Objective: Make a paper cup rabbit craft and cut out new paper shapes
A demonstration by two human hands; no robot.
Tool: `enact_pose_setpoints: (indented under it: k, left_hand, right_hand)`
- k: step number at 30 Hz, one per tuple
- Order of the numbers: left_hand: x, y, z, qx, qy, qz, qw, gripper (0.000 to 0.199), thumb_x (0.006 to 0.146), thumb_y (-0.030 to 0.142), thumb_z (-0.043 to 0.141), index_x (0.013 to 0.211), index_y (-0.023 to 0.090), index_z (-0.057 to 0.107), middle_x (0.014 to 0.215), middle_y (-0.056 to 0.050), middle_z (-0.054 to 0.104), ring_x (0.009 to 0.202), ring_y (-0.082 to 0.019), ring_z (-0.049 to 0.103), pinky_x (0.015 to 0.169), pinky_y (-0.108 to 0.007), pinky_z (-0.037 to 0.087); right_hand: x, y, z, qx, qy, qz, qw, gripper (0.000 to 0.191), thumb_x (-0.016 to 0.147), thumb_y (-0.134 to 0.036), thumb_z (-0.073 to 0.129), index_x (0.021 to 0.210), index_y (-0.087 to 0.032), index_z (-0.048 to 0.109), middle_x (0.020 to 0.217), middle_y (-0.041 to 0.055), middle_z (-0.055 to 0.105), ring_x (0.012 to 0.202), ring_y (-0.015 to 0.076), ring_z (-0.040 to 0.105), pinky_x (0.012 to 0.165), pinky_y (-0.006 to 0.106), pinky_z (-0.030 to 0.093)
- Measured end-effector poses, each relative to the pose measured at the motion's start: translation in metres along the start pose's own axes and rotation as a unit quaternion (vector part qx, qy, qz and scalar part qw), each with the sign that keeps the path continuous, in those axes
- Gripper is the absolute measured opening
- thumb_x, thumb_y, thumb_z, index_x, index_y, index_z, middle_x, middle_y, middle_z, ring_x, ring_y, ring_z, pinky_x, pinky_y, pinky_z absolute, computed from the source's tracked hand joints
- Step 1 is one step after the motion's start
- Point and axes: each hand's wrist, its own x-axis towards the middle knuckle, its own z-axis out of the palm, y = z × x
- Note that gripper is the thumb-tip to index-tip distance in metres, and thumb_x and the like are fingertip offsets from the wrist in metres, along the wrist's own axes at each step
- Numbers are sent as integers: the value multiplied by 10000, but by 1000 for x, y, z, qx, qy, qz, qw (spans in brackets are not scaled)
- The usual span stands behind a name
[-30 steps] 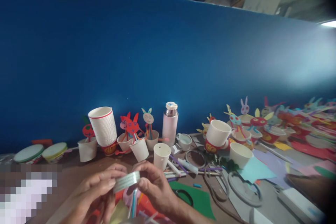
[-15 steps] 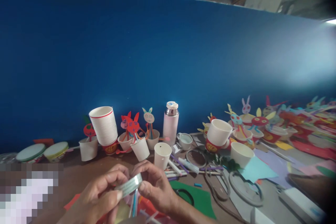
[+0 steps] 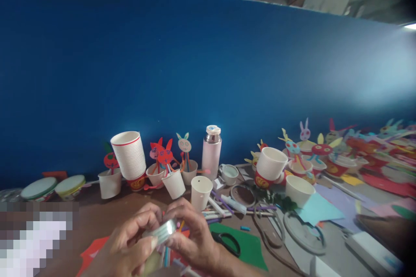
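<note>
A roll of clear tape (image 3: 166,229) is held up on edge in front of me, over the near part of the table. My left hand (image 3: 130,238) is closed on its left side, thumb against the outer face. On the other side, my right hand (image 3: 195,236) grips it between thumb and curled fingers. The far side of the roll is hidden by my fingers. Below the hands lie red paper (image 3: 92,253) and several straw-like sticks (image 3: 167,256), partly covered. Black-handled scissors (image 3: 230,244) rest on green paper (image 3: 251,251) beside my right forearm.
A white paper cup (image 3: 200,192) stands just beyond my hands. Behind are a tall stack of cups (image 3: 129,156), a pink thermos (image 3: 211,158) and cups with paper animal figures (image 3: 173,184). Markers, cables (image 3: 273,242) and coloured paper (image 3: 320,212) crowd the right side.
Both hands have shifted slightly, and the tape roll has tilted a little between them. The right hand's fingers have moved, showing more of the scissors and the red paper.
</note>
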Motion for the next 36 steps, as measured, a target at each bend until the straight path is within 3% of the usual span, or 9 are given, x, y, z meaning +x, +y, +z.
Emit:
enact_pose_setpoints:
  k: [7,13,14,17,28,36]
  left_hand:
    - [2,-5,3,0,11,10,1000,175,653,343,566,600,201,479,493,83,389,409,-59,308,375,-157,270]
    - [10,-26,-3,4,27,18,999,123,705,312,518,666,197,537,509,50,486,441,-95,448,401,-178,330]
    - [12,-31,-5,4,-26,0,1000,124,698,307,521,706,190,562,507,42,513,412,-94,447,388,-184,333]
    - [19,-40,-12,-9,-89,-16,996,194,670,349,530,744,174,568,446,49,497,364,-89,437,375,-184,322]
    - [22,-43,-15,-74,-117,-27,990,222,639,363,536,754,176,570,444,25,575,333,-86,463,351,-169,304]
    - [19,-34,-7,-59,-68,-19,996,236,669,384,569,703,157,625,392,48,520,312,-56,401,338,-160,259]
  right_hand:
    - [-3,5,1,-41,9,-40,998,290,784,-408,622,893,-141,651,798,75,604,760,167,561,694,268,451]
    - [-6,10,1,-50,6,-38,998,294,747,-393,672,894,-139,658,773,73,628,739,161,563,675,254,452]
    - [-6,11,1,-51,8,-34,998,290,748,-396,670,883,-139,659,758,70,630,722,157,559,661,250,450]
    - [-5,10,1,-58,9,-27,998,294,760,-422,648,845,-142,662,736,67,634,688,149,552,634,242,444]
    - [1,6,0,-54,22,-21,998,361,783,-491,586,790,-137,654,715,69,625,648,142,537,603,235,435]
    - [0,7,0,-68,19,-8,997,357,779,-489,592,778,-138,657,696,58,617,632,136,523,592,233,423]
